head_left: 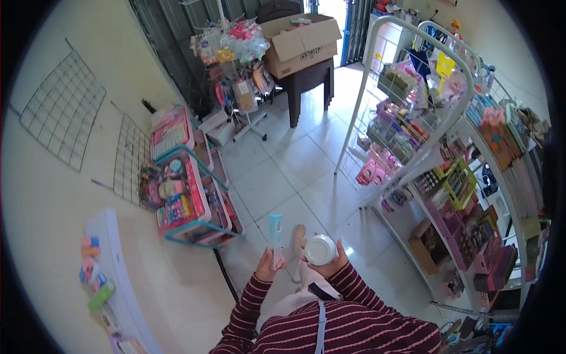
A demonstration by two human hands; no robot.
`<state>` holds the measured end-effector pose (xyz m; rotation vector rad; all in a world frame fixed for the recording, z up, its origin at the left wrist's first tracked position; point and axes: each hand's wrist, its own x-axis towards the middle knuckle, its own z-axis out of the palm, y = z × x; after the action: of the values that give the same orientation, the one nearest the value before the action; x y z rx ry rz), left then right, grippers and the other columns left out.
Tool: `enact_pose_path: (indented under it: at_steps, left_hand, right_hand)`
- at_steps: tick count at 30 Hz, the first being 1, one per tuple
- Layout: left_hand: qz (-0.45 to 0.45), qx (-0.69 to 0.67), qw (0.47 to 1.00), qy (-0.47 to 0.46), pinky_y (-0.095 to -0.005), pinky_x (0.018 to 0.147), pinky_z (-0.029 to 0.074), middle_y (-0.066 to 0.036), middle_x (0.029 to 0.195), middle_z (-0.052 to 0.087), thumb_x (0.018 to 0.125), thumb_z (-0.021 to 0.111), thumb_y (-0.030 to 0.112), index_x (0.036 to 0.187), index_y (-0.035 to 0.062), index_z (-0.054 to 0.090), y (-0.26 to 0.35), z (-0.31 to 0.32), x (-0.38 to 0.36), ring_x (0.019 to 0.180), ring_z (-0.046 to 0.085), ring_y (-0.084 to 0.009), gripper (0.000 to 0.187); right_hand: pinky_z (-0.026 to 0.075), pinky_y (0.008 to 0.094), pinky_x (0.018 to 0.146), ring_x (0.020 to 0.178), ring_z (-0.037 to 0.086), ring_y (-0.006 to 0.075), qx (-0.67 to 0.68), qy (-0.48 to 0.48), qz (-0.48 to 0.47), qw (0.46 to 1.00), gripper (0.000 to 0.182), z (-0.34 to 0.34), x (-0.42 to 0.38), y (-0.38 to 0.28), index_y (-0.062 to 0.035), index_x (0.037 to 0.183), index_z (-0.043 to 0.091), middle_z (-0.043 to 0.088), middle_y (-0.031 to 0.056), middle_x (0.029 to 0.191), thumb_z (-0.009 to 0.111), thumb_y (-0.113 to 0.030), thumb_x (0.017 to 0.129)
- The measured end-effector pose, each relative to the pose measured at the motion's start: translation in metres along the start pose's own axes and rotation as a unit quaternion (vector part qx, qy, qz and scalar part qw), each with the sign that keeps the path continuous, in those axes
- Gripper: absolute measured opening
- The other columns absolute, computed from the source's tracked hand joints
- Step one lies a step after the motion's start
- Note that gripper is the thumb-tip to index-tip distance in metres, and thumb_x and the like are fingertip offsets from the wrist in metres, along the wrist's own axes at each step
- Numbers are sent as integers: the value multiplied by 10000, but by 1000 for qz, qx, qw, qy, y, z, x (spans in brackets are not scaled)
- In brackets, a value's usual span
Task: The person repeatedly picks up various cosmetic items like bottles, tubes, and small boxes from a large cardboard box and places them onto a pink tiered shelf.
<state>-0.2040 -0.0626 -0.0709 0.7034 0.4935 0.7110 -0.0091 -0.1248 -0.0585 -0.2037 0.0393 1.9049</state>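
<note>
Pale blue, a slim box (275,233) is seen in head view, held by L hand (269,266). Its lower end is enclosed by that grip, thumb + fingers closed on it; most of its length is left projecting past the fingers, away from the body. What looks like a barcode is shown on the exposed upper pt.

A white round container (320,250) is held by R hand (333,263), grip closed around its edge; hand is seen at L + R sides and below, w/ the flat circular face left uncovered and turned up to the cam. Container is set just R of the box, w/ a gap btwn; the two aren't touching. Both are held above the tiled floor (295,168), in front of the torso. Both arms are covered by striped maroon sleeves (250,301).

Surroundings, approx.: a pink/teal trolley (203,213) loaded w/ small goods is placed to L, near the wall; a white ledge (132,289) w/ small colourful items is seen at lower L. An open cardboard carton (303,50) is rested on dark stacked stools (306,82) at the back. To R, a white wire rack (377,88) + shelving (407,236) are filled w/ packaged goods.
</note>
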Motion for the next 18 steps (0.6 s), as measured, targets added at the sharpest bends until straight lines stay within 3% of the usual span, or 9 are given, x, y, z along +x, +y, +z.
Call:
enact_pose_path:
  at_steps: [5, 9, 10, 16, 18]
  left_hand:
    - [40, -110, 993, -8, -267, 534, 355, -26, 639, 395, 771, 390, 385, 1030, 84, 361, 36, -6, 100, 582, 400, -132, 399]
    - [12, -109, 994, -5, -294, 566, 343, -34, 589, 401, 774, 367, 410, 1033, 79, 361, 88, -12, 175, 570, 411, -160, 420]
    - [14, -85, 996, -21, -282, 555, 344, -27, 649, 401, 774, 380, 391, 1026, 82, 363, 100, -22, 195, 582, 406, -148, 398]
    - [15, -24, 999, -43, -268, 549, 345, -29, 720, 406, 792, 370, 345, 1022, 72, 348, 151, -64, 284, 591, 394, -132, 357]
    - [47, -57, 997, 21, -264, 535, 350, -35, 710, 406, 791, 365, 357, 1022, 74, 345, 153, -81, 311, 589, 401, -134, 366]
  right_hand:
    - [326, 459, 798, 1012, 336, 360, 12, 7, -68, 998, 608, 10, 95, -62, -203, 1141, 308, 324, 152, 1151, 310, -599, 679]
    - [259, 490, 835, 1003, 354, 355, -13, -27, -101, 994, 617, 50, 177, -122, -220, 1165, 271, 304, 162, 1166, 298, -602, 681]
    - [244, 500, 841, 992, 364, 360, -35, -42, -114, 992, 633, 63, 195, -139, -221, 1179, 245, 289, 174, 1173, 291, -607, 680]
    - [250, 467, 858, 1001, 358, 362, -52, -76, -130, 987, 634, 97, 284, -210, -200, 1183, 227, 296, 169, 1165, 346, -574, 685]
    - [268, 464, 849, 1003, 357, 362, -52, -95, -125, 986, 635, 92, 305, -223, -201, 1184, 227, 289, 167, 1169, 355, -571, 684]
